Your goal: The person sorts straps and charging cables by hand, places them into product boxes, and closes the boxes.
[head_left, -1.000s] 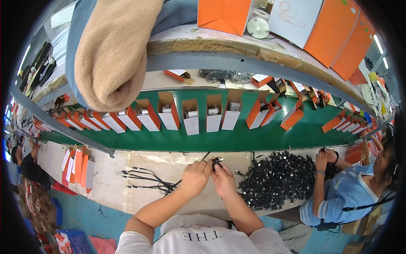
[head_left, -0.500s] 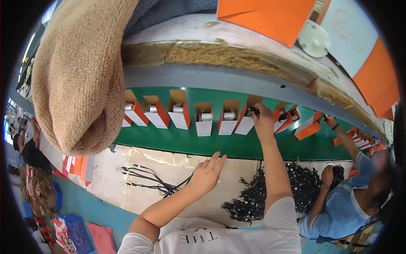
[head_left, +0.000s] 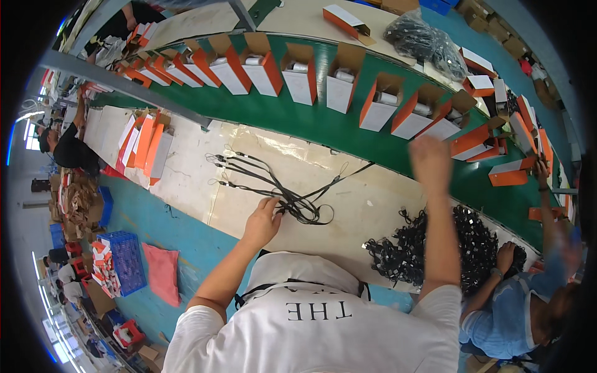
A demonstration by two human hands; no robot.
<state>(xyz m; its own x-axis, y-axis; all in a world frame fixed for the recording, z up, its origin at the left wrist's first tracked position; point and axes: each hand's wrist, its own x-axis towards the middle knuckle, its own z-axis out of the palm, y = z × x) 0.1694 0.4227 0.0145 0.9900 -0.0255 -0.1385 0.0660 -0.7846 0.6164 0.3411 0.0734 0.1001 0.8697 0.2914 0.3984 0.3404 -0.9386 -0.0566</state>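
Several black lanyards (head_left: 297, 202) with thin end loops lie bunched on the pale worktop. My left hand (head_left: 263, 221) is at their near left side, its fingers bent and closed on the black straps. My right hand (head_left: 430, 163) is raised at the near edge of the green belt (head_left: 339, 133), just in front of an open orange-and-white box (head_left: 443, 128). It is smeared by motion, so its fingers and anything in them cannot be made out. Similar open boxes stand in a row along the belt, several showing white wrapped items (head_left: 387, 98) inside.
A heap of black cords (head_left: 429, 245) lies on the worktop beside my right forearm. At the right, a co-worker in blue (head_left: 507, 314) reaches toward the belt and the heap. Folded orange-and-white boxes (head_left: 146, 146) stand at the left. A grey metal bar (head_left: 134, 93) crosses the upper left.
The view has shifted, and the brown cloth no longer shows. My left hand, earlier spread above the worktop, is now down at the lanyards. My right hand has drawn back from a box.
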